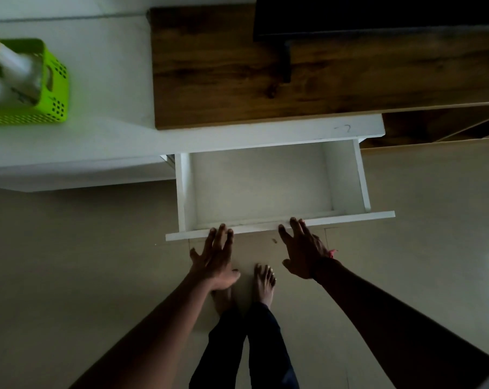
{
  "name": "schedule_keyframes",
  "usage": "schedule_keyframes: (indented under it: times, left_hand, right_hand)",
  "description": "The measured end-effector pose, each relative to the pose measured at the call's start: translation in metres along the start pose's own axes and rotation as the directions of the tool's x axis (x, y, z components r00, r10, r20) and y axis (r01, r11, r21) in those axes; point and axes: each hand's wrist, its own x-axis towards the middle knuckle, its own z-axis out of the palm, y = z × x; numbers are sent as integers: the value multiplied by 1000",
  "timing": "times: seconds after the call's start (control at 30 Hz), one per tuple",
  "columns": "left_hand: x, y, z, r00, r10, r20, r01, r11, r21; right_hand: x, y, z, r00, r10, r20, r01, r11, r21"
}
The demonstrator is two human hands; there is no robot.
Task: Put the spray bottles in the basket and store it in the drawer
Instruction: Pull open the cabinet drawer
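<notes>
Basket: the lime-green perforated plastic basket stands on the white counter at about 9 o'clock from the drawer, well apart from it and from both hands.
Bottles: at least 2 spray bottles lean inside the basket, pale with yellow at the top – blurred, so the exact count is unclear.
Handling: judged from its look, the basket is light, fairly stiff plastic that may flex a little when loaded; the bottles stand taller than its rim and could tip or slide if it is tilted.
Where to hold: a cut-out handle shows in the side wall facing the drawer; presumably the opposite wall has 1 too, so 2 hands at the handles, kept level, looks the safest hold.
Drawer: the white drawer is pulled out and holds nothing visible; its front panel lies at 6 o'clock, nearest the person.
Left hand: the left hand is spread, fingers splayed, fingertips at the drawer's front edge, holding nothing.
Right hand: the right hand is likewise spread and empty, fingertips at the same edge – a pink band sits at the wrist.
Writing: faint pencil-like marks on the white ledge above the drawer, unreadable; no brand or label can be read on the bottles.
Surroundings: a dark wood-grain panel lies at 12 o'clock from the drawer; bare feet stand on the pale floor below.
</notes>
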Motion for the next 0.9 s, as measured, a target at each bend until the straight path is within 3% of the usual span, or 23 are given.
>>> schedule_keyframes:
  times: [0.3, 0.53, 0.73, 0.9]
  left_hand:
    - [-14, 1, 16, 997, -15, 77, 10, 998, 61]
    - [-27, -4, -13, 999, -8, 34, 10, 998, -64]
    - [-44, -77, -64, 989, -46, -142, 14, 976, -219]
    - [-47, -166, -125, 948, -64, -311, -39, 948, -316]
  right_hand:
    - [-20, -2, 25, 997, -10, 79, 3, 996, 85]
    - [-35, -24, -7, 999, 39, 26, -44, 978, 206]
    - [-25, -101, -68, 989, -107, -103, 131, 957, 257]
    - [18, -195, -124, 965, -149, -218, 206, 940, 273]
